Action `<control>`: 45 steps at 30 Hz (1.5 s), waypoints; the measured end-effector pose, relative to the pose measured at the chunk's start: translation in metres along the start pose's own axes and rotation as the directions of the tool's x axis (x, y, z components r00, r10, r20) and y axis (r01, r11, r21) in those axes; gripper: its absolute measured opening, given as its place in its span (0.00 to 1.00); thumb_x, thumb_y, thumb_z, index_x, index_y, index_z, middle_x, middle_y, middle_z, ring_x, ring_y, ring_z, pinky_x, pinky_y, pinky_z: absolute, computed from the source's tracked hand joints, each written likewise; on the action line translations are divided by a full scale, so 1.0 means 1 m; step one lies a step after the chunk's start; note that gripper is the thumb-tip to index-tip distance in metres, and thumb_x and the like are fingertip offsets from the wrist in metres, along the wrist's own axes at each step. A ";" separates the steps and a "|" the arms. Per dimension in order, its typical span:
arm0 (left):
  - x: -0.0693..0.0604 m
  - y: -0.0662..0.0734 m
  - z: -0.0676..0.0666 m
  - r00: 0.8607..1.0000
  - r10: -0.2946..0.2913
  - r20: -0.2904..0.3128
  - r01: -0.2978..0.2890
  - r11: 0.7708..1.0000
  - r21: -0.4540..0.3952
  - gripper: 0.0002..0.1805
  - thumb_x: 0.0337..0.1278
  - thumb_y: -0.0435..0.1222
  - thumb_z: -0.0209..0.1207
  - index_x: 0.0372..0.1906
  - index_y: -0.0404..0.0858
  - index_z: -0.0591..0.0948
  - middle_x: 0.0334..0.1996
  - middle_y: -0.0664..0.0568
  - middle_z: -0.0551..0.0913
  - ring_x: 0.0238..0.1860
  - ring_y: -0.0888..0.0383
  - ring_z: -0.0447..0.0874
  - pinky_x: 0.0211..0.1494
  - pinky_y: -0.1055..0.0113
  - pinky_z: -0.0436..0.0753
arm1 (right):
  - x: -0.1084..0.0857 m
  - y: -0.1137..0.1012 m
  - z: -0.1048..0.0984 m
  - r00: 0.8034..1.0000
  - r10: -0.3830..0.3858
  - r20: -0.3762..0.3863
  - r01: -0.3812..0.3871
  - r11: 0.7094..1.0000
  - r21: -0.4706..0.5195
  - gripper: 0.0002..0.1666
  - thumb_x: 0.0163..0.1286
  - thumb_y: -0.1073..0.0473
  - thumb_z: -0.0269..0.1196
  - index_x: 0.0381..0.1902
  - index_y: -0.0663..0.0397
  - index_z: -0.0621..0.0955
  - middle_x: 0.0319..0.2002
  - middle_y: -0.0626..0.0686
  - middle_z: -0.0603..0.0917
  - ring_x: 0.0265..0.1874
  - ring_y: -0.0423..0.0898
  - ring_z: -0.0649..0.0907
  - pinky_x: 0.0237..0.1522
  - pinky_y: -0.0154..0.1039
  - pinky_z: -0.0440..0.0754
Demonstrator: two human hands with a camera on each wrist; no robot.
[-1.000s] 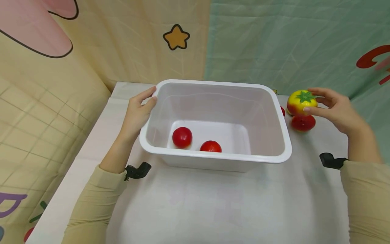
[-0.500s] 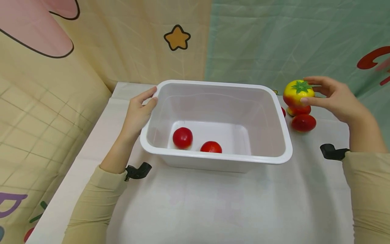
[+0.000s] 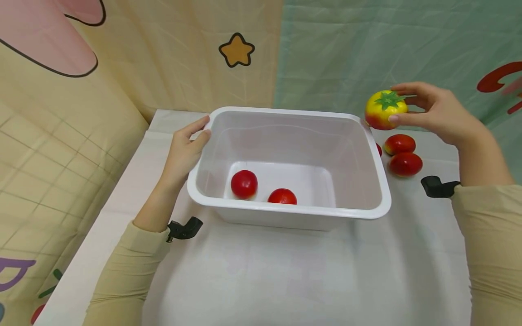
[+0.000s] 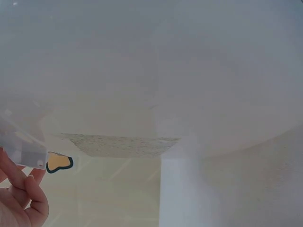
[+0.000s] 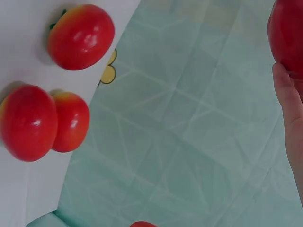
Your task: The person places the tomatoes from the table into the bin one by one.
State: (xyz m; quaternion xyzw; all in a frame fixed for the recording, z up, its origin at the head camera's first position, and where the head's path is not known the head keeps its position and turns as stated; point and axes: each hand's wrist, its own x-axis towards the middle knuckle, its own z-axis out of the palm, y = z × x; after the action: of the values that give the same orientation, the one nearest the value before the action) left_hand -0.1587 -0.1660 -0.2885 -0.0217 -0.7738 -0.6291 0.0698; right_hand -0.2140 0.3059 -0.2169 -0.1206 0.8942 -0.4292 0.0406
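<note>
A white plastic bin [image 3: 285,210] stands on the table with two red tomatoes [image 3: 244,184] [image 3: 282,196] inside. My left hand [image 3: 184,151] grips its left rim; in the left wrist view the left hand [image 4: 21,196] shows at the lower left, on the rim. My right hand [image 3: 442,115] holds a yellow-red tomato [image 3: 385,110] with a green leafy top, raised beside the bin's back right corner. The right wrist view shows that tomato [image 5: 288,38] at the right edge, against the right hand [image 5: 292,123].
Right of the bin lie two red tomatoes [image 3: 400,144] [image 3: 405,164], and another [image 3: 379,149] is partly hidden by the bin's wall. A patterned curtain [image 3: 350,54] hangs behind the white-covered table [image 3: 265,271].
My right hand has lifted the yellow-red tomato and moved it left toward the bin's back right corner, uncovering a red tomato beneath. My left hand and the bin have hardly moved.
</note>
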 end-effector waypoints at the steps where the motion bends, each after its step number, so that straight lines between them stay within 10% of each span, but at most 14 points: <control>1: 0.000 0.000 0.000 1.000 0.000 -0.001 0.000 1.000 0.000 0.25 0.65 0.36 0.50 0.65 0.35 0.68 0.59 0.43 0.70 0.37 0.59 0.82 0.37 0.72 0.83 | 0.002 -0.003 0.001 1.000 -0.007 0.002 0.007 1.000 -0.007 0.36 0.61 0.63 0.64 0.66 0.42 0.67 0.61 0.48 0.66 0.55 0.38 0.67 0.38 0.16 0.74; 26: 0.001 0.001 -0.001 1.000 0.005 0.003 -0.005 1.000 0.010 0.25 0.66 0.37 0.50 0.66 0.36 0.68 0.60 0.43 0.69 0.35 0.60 0.82 0.35 0.72 0.83 | 0.038 -0.068 0.029 0.990 -0.115 0.081 0.114 0.993 0.018 0.36 0.58 0.62 0.67 0.65 0.45 0.70 0.59 0.50 0.69 0.56 0.42 0.69 0.40 0.18 0.75; 45: 0.000 0.002 -0.001 1.000 -0.005 -0.003 0.005 1.000 0.010 0.24 0.65 0.36 0.50 0.65 0.35 0.68 0.59 0.42 0.70 0.34 0.61 0.83 0.33 0.73 0.83 | 0.052 -0.096 0.058 0.948 -0.268 0.174 0.246 0.960 0.137 0.35 0.55 0.68 0.68 0.61 0.53 0.72 0.58 0.52 0.70 0.54 0.46 0.70 0.44 0.22 0.77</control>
State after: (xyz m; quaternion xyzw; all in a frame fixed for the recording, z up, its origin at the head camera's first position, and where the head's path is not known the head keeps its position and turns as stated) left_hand -0.1579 -0.1666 -0.2863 -0.0184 -0.7768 -0.6256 0.0698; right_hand -0.2369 0.1905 -0.1770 -0.2741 0.8370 -0.4673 0.0764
